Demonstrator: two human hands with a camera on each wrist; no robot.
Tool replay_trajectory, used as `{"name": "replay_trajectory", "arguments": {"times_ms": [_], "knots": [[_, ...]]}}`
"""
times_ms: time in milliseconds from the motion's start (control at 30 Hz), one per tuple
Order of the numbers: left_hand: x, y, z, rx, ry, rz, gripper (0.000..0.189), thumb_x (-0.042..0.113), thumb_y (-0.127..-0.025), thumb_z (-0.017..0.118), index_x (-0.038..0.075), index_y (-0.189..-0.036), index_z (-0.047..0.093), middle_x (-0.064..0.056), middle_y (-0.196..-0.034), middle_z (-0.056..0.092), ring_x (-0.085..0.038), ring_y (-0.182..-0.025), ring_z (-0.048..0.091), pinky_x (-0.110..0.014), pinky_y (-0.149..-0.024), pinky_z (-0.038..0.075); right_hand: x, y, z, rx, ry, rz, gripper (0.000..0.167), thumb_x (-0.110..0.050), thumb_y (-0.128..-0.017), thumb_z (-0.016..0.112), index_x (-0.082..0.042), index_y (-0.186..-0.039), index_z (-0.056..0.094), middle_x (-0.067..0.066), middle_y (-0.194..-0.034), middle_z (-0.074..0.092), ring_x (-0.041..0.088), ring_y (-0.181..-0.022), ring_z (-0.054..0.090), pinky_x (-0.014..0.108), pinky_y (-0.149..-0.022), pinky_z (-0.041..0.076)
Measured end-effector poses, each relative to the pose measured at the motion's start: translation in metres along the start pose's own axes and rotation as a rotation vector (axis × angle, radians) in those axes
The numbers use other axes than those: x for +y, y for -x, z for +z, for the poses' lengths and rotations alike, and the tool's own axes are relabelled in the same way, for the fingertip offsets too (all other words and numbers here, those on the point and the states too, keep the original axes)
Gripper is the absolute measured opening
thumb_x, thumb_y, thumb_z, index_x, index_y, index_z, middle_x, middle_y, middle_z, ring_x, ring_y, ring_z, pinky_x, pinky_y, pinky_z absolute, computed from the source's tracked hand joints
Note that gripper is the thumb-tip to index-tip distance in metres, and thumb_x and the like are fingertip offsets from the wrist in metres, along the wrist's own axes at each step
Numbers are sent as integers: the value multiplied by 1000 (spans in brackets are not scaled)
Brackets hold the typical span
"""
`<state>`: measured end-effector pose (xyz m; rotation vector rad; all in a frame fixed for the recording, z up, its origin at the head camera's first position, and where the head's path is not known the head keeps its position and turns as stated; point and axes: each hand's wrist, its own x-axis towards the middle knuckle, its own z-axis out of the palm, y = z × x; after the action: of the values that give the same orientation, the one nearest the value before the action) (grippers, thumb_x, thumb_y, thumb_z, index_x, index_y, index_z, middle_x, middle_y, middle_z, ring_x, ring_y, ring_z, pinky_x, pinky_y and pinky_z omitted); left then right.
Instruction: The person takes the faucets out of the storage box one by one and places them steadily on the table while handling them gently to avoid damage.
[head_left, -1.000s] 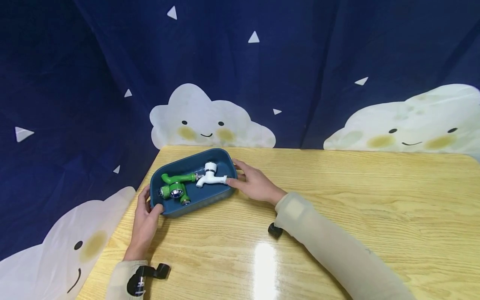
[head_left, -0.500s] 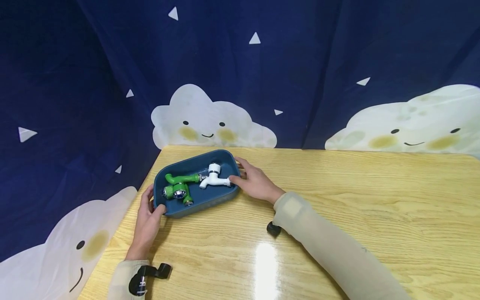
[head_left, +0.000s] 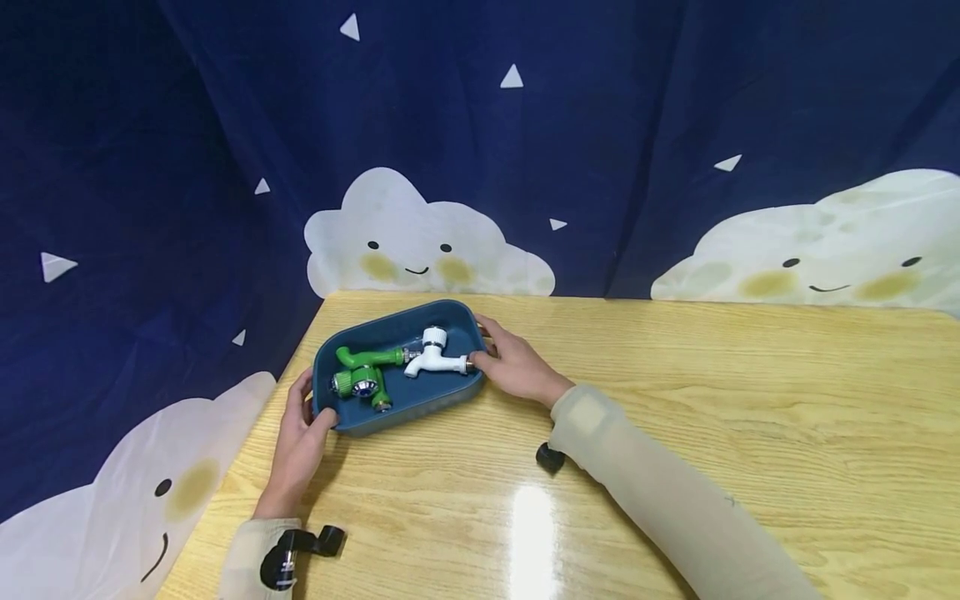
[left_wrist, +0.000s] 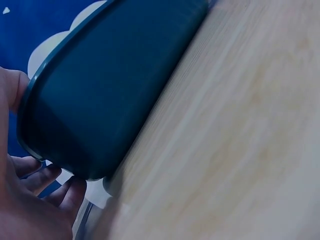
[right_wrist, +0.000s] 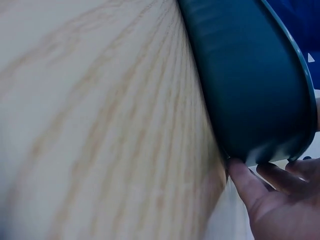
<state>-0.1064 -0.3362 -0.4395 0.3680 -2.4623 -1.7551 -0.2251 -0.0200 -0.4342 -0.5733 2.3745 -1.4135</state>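
Both hands hold a dark blue oblong plastic bin [head_left: 408,408] that sits slanted on the table. My left hand [head_left: 296,446] grips its left end, thumb over the near rim and fingers around the outside. At the opposite end, my right hand [head_left: 517,367] grips the bin with its thumb at the rim. Inside lie green taps [head_left: 365,357], close together toward the left, and a white tap [head_left: 435,360] at the right. In the left wrist view, fingertips [left_wrist: 75,195] touch the bin's lower wall. The right wrist view shows fingers [right_wrist: 245,180] against the other end.
The light wooden table [head_left: 675,400] extends to the right and toward me. Behind it hangs a dark blue curtain [head_left: 600,125] printed with clouds. The curtain also runs along the table's left edge. Black wrist mounts [head_left: 288,558] are worn on the sleeves.
The bin and both hands have shifted slightly to the right, with the taps moving along inside. The grip at both ends looks the same.
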Motion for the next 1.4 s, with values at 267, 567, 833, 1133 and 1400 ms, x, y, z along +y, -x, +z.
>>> {"name": "replay_trajectory", "arguments": {"times_ms": [267, 567, 833, 1133, 1400], "knots": [[-1, 1, 1, -10, -1, -11, 79, 4, -96, 47, 18, -166, 14, -5, -167, 28, -25, -148, 39, -3, -93, 37, 0, 4, -2, -5, 22, -6, 69, -28, -105, 48, -26, -166, 17, 8, -168, 36, 33, -146, 51, 50, -118, 43], [0, 0, 3, -27, -5, -3, 79, 4, -96, 47, 18, -166, 13, -6, -168, 27, -25, -150, 38, -3, -94, 37, 1, 8, -5, -1, 31, -9, 69, -29, -106, 47, -26, -167, 16, 8, -169, 34, 33, -146, 50, 51, -119, 42], [0, -2, 4, -47, -3, 0, 81, 3, -95, 47, 19, -166, 12, -8, -169, 26, -25, -150, 38, -4, -93, 37, 3, 9, -5, -4, 28, -5, 68, -28, -107, 46, -24, -167, 14, 8, -170, 31, 33, -147, 50, 50, -117, 44], [0, -2, 6, -54, -16, 21, 78, 2, -95, 47, 17, -165, 15, -10, -168, 27, -27, -146, 40, -4, -93, 38, 4, 14, -7, 1, 51, -4, 69, -27, -107, 46, -23, -167, 13, 8, -172, 28, 33, -148, 48, 50, -119, 42], [3, -1, 10, -70, -31, 26, 78, 2, -95, 47, 17, -165, 16, -9, -168, 28, -27, -146, 42, -4, -93, 38, 4, 20, -11, 0, 46, -21, 71, -24, -106, 47, -20, -167, 12, 11, -171, 29, 33, -148, 47, 49, -120, 41]]}}
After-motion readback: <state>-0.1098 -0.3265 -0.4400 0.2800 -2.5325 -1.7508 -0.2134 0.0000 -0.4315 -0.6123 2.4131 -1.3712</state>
